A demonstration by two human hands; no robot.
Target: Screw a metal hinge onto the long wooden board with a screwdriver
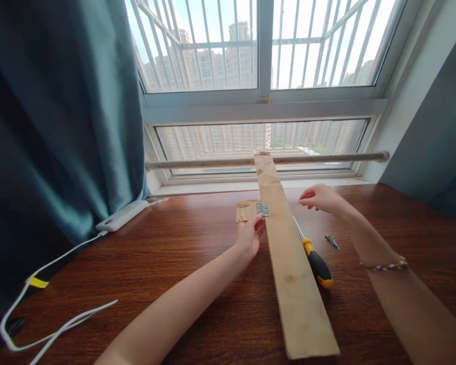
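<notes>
Two hands (249, 239), the left at a metal hinge (262, 209)

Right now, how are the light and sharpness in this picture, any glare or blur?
Head view: backlit by the window, with the sky washed nearly white; head view: pale sheen on the table's far part, the curtain's left folds sinking into shadow; head view: hinge fairly readable, screws too small and soft for thread detail.

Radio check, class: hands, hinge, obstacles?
Left hand at hinge; right hand apart, contents unclear. Hinge spans plank edge, small board. Possible obstacle: screwdriver beside plank.
</notes>
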